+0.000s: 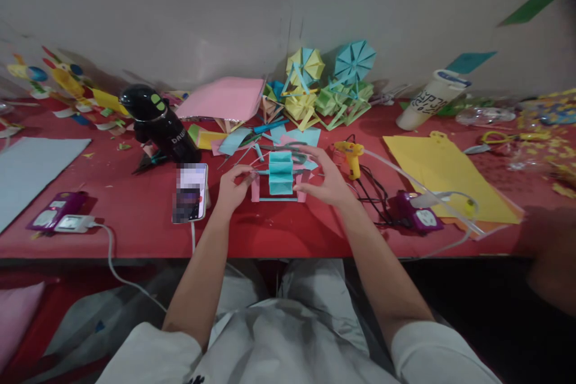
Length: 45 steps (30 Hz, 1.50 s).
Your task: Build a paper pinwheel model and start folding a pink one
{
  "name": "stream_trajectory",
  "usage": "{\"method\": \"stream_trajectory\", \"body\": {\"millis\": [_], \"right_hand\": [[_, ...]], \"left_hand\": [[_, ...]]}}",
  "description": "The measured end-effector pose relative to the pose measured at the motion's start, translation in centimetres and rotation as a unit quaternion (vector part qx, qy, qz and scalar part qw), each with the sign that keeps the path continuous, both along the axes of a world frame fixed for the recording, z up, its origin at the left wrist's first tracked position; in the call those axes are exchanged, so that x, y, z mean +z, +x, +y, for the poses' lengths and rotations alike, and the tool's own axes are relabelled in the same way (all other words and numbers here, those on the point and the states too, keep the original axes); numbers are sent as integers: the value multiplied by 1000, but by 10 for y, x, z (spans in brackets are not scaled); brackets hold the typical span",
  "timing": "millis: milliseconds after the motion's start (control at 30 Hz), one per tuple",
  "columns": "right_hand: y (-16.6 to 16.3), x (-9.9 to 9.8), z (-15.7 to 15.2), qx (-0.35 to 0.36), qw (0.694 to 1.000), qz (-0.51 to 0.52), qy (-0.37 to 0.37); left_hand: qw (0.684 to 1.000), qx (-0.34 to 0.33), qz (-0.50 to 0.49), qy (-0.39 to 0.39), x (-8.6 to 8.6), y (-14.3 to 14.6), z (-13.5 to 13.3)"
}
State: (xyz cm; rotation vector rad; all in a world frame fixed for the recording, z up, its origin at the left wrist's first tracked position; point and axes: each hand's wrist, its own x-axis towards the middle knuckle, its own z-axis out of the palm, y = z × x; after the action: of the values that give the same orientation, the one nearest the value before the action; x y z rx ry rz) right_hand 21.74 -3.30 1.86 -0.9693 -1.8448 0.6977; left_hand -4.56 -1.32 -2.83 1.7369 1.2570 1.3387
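Note:
A small paper wheel (281, 173) of folded turquoise paper sits between two pink paper supports, joined low down by a thin blue rod (276, 199). My left hand (236, 187) pinches the left end of the wheel's blue paper axle, just above the left pink support (255, 189). On the other side, my right hand (327, 179) curves around the right end with thumb and fingers apart. Its thumb lies by the right pink support (301, 193); whether it touches is unclear. Behind the wheel lie scissors, partly hidden, and paper scraps (234, 141).
A yellow glue gun (351, 156) with a black cord lies to the right, near yellow sheets (441, 174) and a purple power socket (418, 213). A phone (191, 192) and a black bottle (162, 126) stand left. Finished paper wheels (306, 69) line the wall.

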Motion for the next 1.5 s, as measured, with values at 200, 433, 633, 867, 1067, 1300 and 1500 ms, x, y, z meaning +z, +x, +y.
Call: {"method": "stream_trajectory", "body": {"millis": [200,433,633,867,1067,1300,1500], "right_hand": [[25,-35,5,-43,991,86,-94],[32,-47,1,-45,984,116,-125],[34,-46,0,-61,984,99,-136],[31,-45,-3,-48,984,90,-148],[27,-44,-4,-54,987,69,-131],[20,-45,-3,-97,987,67,-111],[14,-42,-4,-115,986,75,-95]], "left_hand": [[1000,0,7,1,1,0,0],[1000,15,2,1,1,1,0],[1000,26,-5,-12,-1,0,2],[1000,23,-7,-11,-4,-1,3],[1000,23,-4,-5,-1,-1,1],[1000,23,-13,-8,0,0,0],[1000,13,-9,5,0,0,0]]}}
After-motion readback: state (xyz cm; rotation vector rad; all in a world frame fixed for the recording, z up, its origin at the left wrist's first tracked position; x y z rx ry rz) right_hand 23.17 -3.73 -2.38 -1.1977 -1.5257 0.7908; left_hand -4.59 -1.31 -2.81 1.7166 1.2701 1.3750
